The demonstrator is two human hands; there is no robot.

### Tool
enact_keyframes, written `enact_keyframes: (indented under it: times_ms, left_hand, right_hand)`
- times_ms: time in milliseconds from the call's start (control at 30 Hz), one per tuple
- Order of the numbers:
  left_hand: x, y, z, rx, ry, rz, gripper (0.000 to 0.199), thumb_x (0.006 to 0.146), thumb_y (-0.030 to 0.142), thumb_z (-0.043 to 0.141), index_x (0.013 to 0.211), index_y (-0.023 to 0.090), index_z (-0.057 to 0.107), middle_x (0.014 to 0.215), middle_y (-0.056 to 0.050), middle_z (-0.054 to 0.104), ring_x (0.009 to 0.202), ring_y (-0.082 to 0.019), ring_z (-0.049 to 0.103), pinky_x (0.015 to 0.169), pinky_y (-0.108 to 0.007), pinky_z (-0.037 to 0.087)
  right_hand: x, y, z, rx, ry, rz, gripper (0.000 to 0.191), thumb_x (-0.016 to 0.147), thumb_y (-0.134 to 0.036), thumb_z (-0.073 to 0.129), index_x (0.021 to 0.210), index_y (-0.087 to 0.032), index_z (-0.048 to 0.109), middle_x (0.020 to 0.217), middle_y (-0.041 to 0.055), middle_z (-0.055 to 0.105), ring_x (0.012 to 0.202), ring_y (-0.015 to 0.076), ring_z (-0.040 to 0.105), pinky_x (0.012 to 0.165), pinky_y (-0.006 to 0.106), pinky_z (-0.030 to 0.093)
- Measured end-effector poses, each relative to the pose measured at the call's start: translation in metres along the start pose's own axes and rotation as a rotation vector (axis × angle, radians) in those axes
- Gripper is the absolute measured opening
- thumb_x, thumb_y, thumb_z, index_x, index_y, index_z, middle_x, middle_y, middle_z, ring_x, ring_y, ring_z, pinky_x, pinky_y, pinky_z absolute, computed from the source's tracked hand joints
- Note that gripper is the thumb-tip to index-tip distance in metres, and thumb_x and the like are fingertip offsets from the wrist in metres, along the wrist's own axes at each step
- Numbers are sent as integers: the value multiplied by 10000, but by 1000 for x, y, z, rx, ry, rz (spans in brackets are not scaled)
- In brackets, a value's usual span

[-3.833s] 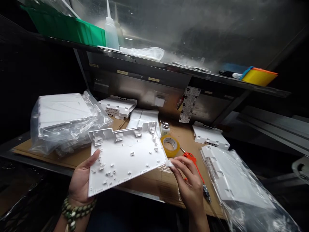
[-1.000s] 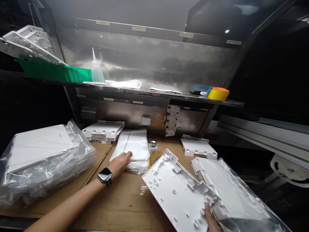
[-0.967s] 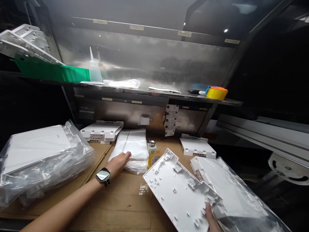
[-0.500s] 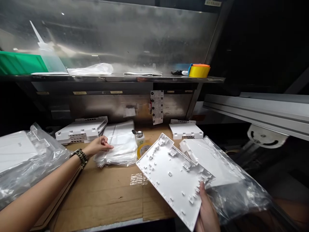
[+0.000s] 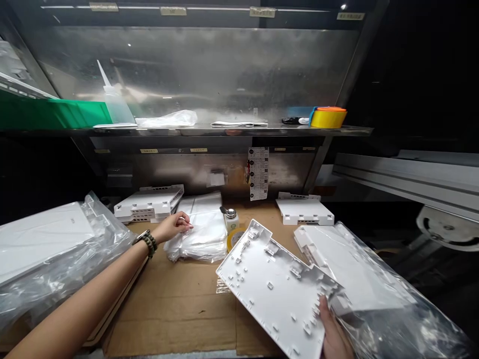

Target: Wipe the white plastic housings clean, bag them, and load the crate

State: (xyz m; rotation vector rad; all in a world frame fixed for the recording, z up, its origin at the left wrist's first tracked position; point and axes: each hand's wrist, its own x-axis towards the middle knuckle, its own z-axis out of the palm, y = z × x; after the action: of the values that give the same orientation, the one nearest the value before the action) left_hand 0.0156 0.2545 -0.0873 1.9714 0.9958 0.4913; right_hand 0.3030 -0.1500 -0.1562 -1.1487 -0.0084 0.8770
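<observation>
My right hand (image 5: 334,331) grips a white plastic housing cover (image 5: 275,289) by its lower right edge. The cover is tilted, its ribbed inner side with small clips facing me. My left hand (image 5: 175,227), a beaded bracelet and watch at the wrist, is over the left side of a stack of clear plastic bags (image 5: 204,224). Its fingers are pinched together on the top bag. Just right of the stack are a small pump bottle (image 5: 232,222) and a roll of yellow tape (image 5: 234,238), partly hidden behind the cover.
Bagged white housings lie at left (image 5: 45,239) and right (image 5: 355,264). Unbagged white housings stand at the back left (image 5: 149,204) and back right (image 5: 305,210). Cardboard (image 5: 175,309) covers the bench. Above runs a metal shelf (image 5: 224,131) with a green bin (image 5: 75,113); a metal rail (image 5: 407,172) juts in from the right.
The view has shifted, so everything sits further right and slightly lower. My left hand stays pinched at the bag stack, and my right hand keeps holding the cover at a similar tilt.
</observation>
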Motion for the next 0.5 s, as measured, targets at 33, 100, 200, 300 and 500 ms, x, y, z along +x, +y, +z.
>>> enact_keyframes:
  times_ms: [33,100,200,300,500]
  left_hand:
    - [-2,2,1,24,11,2,160,929,256,701,1035,149,648,960,-34,698,904,-212,694,839,-424,588]
    - [-6,5,3,77,45,11,201,917,277,718,1058,152,647,955,-31,699,884,-211,689,851,-435,578]
    - [-10,9,9,116,76,32,244,893,307,751,1053,155,646,910,-17,693,829,-202,682,830,-427,574]
    - [-10,11,17,93,90,54,225,915,332,724,1029,154,645,862,-8,682,795,-194,680,792,-406,576]
    - [-8,8,19,-39,43,88,194,919,301,717,1025,153,649,919,-23,693,880,-211,688,841,-426,574]
  right_hand:
    - [0,0,2,-24,26,12,942,740,-670,769,1495,-180,493,1290,148,716,1236,361,658,1036,510,538]
    - [-2,-1,6,-74,66,29,955,706,-682,786,1469,-169,527,1267,144,728,1243,368,653,1043,504,537]
    - [-4,-3,12,-140,71,25,950,677,-687,799,1436,-165,567,1247,129,740,1252,377,644,1049,494,536]
    - [-5,-4,18,-188,99,12,932,664,-698,794,1419,-190,588,1261,108,738,1291,375,616,1051,474,540]
    - [-7,-10,23,-312,215,-45,949,637,-751,775,1362,-158,623,1277,114,731,1391,390,515,1141,517,452]
